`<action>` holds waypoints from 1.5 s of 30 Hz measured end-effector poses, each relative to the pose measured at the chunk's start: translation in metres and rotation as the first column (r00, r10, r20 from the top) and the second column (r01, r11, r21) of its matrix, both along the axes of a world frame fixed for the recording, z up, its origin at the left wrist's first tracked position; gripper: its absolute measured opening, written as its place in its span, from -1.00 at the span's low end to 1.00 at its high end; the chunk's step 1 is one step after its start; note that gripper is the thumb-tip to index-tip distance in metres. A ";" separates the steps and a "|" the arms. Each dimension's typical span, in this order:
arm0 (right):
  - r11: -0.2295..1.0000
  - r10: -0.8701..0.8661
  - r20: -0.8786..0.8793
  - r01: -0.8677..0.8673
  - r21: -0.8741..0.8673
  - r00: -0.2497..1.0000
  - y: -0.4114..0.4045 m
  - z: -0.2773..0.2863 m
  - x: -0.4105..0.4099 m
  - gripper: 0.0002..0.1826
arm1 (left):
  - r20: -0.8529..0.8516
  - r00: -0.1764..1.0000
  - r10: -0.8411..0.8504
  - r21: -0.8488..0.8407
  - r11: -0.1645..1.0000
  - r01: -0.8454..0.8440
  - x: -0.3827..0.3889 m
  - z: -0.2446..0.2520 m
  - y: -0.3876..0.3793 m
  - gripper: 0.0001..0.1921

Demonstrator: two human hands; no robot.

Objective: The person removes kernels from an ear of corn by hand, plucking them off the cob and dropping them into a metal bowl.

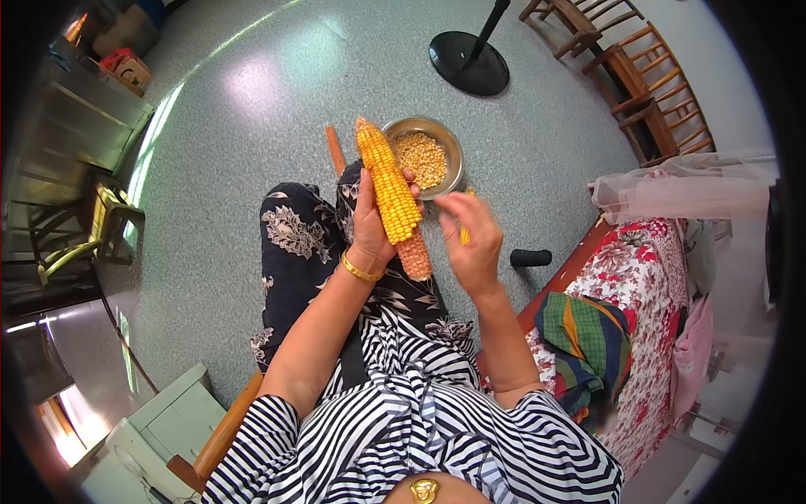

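Observation:
My left hand (370, 223) grips an ear of corn (387, 179) that slants up and away over my knees. Yellow kernels cover its upper part, while reddish bare cob (415, 255) shows at the end nearer me. Just right of the ear is my right hand (475, 246), slightly blurred, its thumb and fingers bent and apart with nothing seen between them. Beyond the hands, a round metal bowl (458, 154) stands on the floor, holding loose corn kernels (423, 157). Another piece of yellow corn (465, 235) lies partly hidden behind my right hand.
A black round stand base (469, 63) is on the floor ahead. Wooden chairs (648, 94) line the far right wall. To my right, a bed with a floral cover (655, 283) carries a folded plaid cloth (585, 340). A black cylindrical object (531, 258) is near the bed's edge.

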State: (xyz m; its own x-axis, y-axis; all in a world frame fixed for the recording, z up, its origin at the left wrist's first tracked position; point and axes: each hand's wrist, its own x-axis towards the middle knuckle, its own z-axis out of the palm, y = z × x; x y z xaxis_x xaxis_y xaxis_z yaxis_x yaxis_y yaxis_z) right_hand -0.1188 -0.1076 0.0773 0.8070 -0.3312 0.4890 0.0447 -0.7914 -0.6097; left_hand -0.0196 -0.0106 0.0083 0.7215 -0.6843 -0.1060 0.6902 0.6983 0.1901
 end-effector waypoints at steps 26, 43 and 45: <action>0.996 0.021 -0.042 -0.025 -0.084 0.999 0.027 -0.001 -0.013 -0.81 | 0.036 0.999 -0.029 -0.004 1.000 0.029 -0.003 -0.005 0.001 -0.48; 0.753 -0.226 0.060 0.135 0.644 0.972 -0.021 0.008 0.002 -0.90 | 0.020 1.000 -0.016 0.028 1.000 0.015 0.001 -0.008 0.003 -0.46; 0.829 -0.284 0.094 0.195 0.524 0.954 -0.038 0.010 0.014 -0.88 | 0.014 1.000 -0.026 0.019 0.999 0.026 0.003 -0.011 0.004 -0.47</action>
